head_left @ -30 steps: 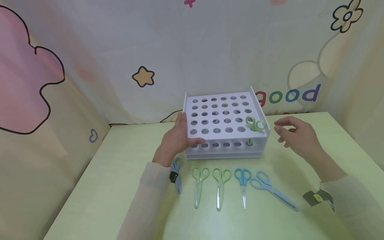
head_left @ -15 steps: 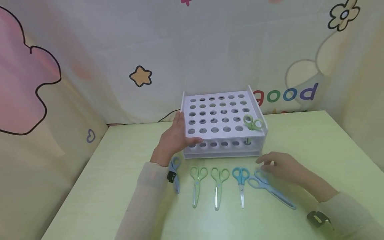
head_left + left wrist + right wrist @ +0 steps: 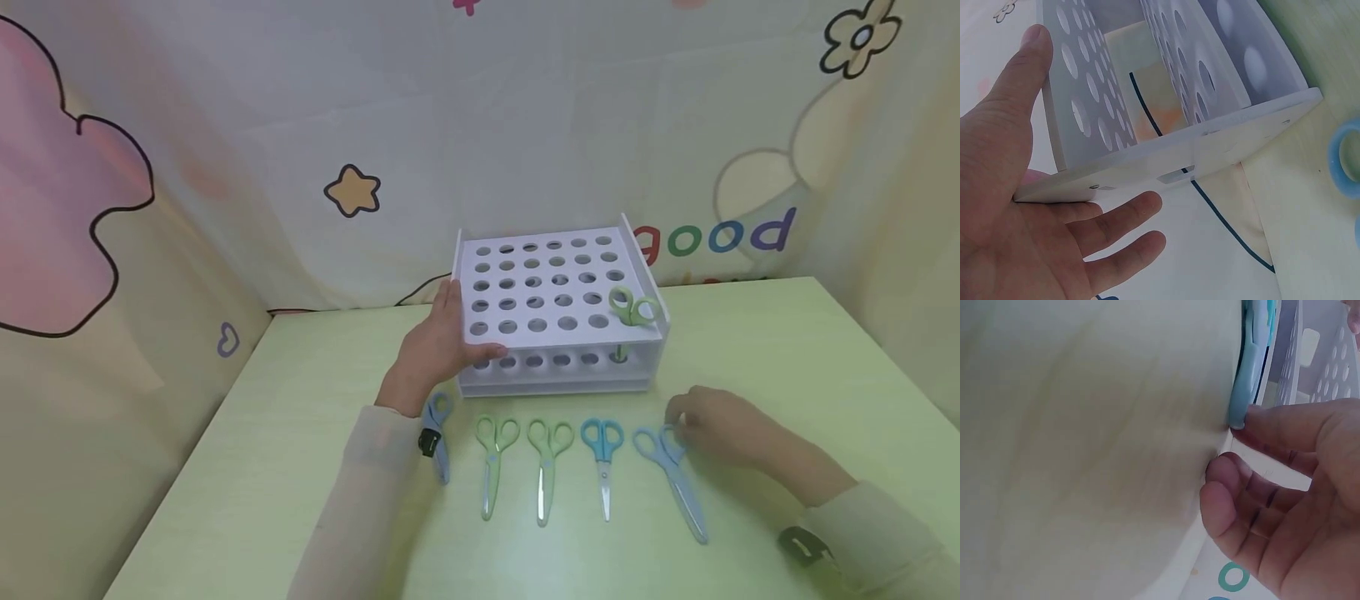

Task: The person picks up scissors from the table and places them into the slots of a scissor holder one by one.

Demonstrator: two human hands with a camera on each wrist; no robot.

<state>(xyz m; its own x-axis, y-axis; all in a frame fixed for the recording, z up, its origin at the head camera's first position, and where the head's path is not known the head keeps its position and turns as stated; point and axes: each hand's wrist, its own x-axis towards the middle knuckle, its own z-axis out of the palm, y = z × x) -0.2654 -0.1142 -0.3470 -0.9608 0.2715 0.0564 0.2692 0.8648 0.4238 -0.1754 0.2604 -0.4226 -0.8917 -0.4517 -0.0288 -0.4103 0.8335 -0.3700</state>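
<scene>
A white rack (image 3: 540, 335) with rows of round holes stands at the back. My left hand (image 3: 435, 342) rests on its left end, thumb over the front edge; in the left wrist view the other fingers lie fairly straight along the outer side panel. Green scissors (image 3: 632, 308) stand handles up in the front right hole. My right hand (image 3: 723, 425) is at the rightmost light-blue scissors (image 3: 681, 483), which lie on the table. In the right wrist view my thumb and index finger pinch the end of the handle (image 3: 1246, 384), the other fingers curled below.
In a row before the rack lie blue-grey scissors (image 3: 441, 446) partly behind my left wrist, two green pairs, one left (image 3: 491, 467) and one right (image 3: 547, 471), and bright blue scissors (image 3: 604, 467). A printed curtain (image 3: 517, 125) hangs behind the table (image 3: 300, 433).
My right hand has come down from beside the rack to the rightmost scissors. Their handles have shifted right and their blade end has swung left, toward me. My left hand stays on the rack.
</scene>
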